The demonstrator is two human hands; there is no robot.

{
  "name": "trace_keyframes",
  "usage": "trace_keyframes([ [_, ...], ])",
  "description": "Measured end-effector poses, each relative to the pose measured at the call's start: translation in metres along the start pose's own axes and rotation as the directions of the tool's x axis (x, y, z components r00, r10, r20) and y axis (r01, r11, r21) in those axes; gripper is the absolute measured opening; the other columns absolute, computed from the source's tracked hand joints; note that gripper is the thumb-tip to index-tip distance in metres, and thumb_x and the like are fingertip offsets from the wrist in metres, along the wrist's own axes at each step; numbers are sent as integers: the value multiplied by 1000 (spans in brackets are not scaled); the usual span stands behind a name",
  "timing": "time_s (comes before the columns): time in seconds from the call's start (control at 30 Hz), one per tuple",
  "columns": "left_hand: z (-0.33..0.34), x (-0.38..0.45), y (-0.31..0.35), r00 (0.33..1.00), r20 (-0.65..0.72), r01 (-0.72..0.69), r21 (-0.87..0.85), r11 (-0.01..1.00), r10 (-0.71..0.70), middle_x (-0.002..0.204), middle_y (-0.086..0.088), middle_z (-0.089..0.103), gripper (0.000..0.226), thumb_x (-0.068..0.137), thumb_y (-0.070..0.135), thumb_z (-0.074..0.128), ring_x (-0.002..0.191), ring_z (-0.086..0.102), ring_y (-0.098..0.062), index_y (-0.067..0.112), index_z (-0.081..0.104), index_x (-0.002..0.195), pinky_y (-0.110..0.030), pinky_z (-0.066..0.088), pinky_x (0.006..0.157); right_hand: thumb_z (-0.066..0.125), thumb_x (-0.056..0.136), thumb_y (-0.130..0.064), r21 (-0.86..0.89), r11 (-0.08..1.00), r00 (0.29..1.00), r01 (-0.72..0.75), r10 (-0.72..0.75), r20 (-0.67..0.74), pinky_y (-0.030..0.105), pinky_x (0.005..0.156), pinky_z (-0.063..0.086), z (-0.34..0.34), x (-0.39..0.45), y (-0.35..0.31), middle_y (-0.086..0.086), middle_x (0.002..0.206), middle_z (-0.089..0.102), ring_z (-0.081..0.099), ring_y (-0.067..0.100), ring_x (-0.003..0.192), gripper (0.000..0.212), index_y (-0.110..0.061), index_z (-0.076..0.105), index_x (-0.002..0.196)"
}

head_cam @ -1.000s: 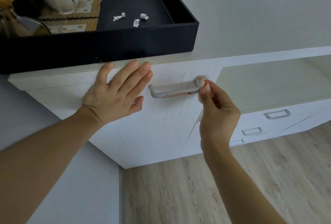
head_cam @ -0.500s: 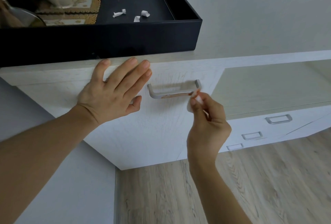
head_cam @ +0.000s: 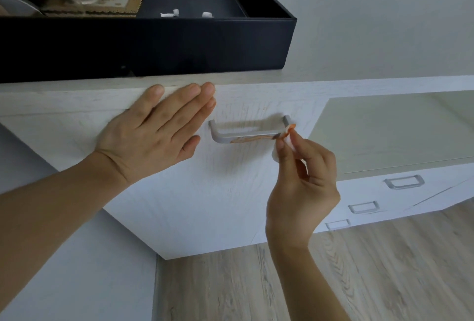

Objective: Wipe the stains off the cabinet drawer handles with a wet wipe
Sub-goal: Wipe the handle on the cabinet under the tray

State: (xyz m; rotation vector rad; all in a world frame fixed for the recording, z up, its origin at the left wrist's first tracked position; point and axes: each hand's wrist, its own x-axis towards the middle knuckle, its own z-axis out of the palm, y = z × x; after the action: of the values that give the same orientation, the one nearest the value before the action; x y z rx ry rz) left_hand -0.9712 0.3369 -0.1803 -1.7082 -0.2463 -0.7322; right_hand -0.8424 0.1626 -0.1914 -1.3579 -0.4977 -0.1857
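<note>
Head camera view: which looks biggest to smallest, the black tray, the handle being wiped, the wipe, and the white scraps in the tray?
1. Black tray
2. Handle
3. Wet wipe, mostly hidden by the right hand, so this is unsure
4. White scraps, also farther from the camera

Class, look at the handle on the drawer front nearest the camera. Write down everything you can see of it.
The handle is a grey, metal-looking bar with two short legs fixed to the white, wood-grained drawer front. It lies level and stands out from the front, casting a shadow above. An orange-brown stain runs along the bar's right half. At its right corner the right hand presses a small white wipe, tinted orange at the tip. The left hand lies flat on the front just left of the handle, not touching it.
</note>
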Motion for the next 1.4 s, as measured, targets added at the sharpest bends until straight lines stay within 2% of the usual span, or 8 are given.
trace_keyframes([
  [0.13, 1, -2, 0, 1000, -18, -12, -7, 1000, 12, 158, -20, 8, 62, 100, 36, 32, 147, 4, -29, -2, 25, 148, -43, 7, 118, 69, 81, -6, -12, 998, 997, 65, -65, -30, 12, 74, 50, 1, 0, 7, -6, 89, 59, 60, 2, 83, 22, -17, 69, 100],
  [0.33, 1, -1, 2, 999, -50, -11, -25, 1000, 10, 158, -18, 12, 59, 99, 33, 35, 146, 9, -29, -2, 28, 147, -43, 11, 118, 70, 82, -10, -29, 990, 990, 137, -136, 37, 12, 74, 48, -4, 6, 10, -14, 89, 57, 58, -1, 80, 23, -19, 68, 103],
  [0.53, -1, 0, 5, 1000, -29, 8, -33, 999, -9, 158, -19, 9, 63, 97, 34, 34, 146, 9, -30, -3, 25, 148, -44, 11, 118, 68, 85, -12, -24, 985, 985, 172, -171, 18, 15, 74, 49, 1, -3, 9, -9, 90, 56, 56, -4, 80, 22, -20, 66, 105],
  [0.7, 0, 1, 4, 999, -44, 11, -39, 999, -13, 157, -21, 9, 67, 95, 37, 36, 146, 10, -31, -4, 25, 147, -46, 14, 117, 68, 85, -16, 92, 995, 999, 42, -39, -36, 14, 75, 47, 4, 1, 9, -11, 86, 60, 59, -1, 80, 12, -28, 69, 90],
  [1.07, 1, 0, 6, 999, -43, 1, -13, 1000, -2, 156, -23, 10, 68, 94, 36, 37, 145, 10, -34, -6, 26, 146, -51, 13, 115, 69, 83, -10, 97, 989, 994, 109, -107, -22, 10, 76, 46, 6, 0, 14, -8, 86, 58, 59, -2, 81, 16, -17, 70, 98],
  [1.17, 1, -1, 6, 999, -39, -1, -14, 1000, 0, 156, -23, 10, 67, 95, 36, 36, 145, 9, -34, -7, 25, 146, -52, 13, 115, 68, 83, -10, 33, 984, 982, 176, -178, 60, 7, 74, 44, 8, -9, 13, -10, 86, 58, 57, -3, 81, 14, -12, 72, 97],
  [1.3, 1, -1, 7, 999, -41, 8, -14, 1000, -9, 156, -23, 10, 68, 94, 36, 37, 145, 9, -34, -7, 26, 146, -52, 13, 115, 69, 84, -11, 97, 988, 993, 118, -119, -4, 11, 76, 46, 9, -7, 12, -10, 87, 59, 59, -2, 82, 14, -15, 71, 97],
  [1.4, 2, 0, 7, 999, -43, 11, -18, 1000, -12, 156, -22, 10, 68, 94, 37, 37, 145, 10, -34, -6, 25, 146, -52, 12, 115, 68, 84, -10, 86, 987, 991, 137, -137, -8, 10, 78, 46, 14, -8, 9, -12, 87, 56, 57, -4, 83, 20, -19, 67, 101],
])
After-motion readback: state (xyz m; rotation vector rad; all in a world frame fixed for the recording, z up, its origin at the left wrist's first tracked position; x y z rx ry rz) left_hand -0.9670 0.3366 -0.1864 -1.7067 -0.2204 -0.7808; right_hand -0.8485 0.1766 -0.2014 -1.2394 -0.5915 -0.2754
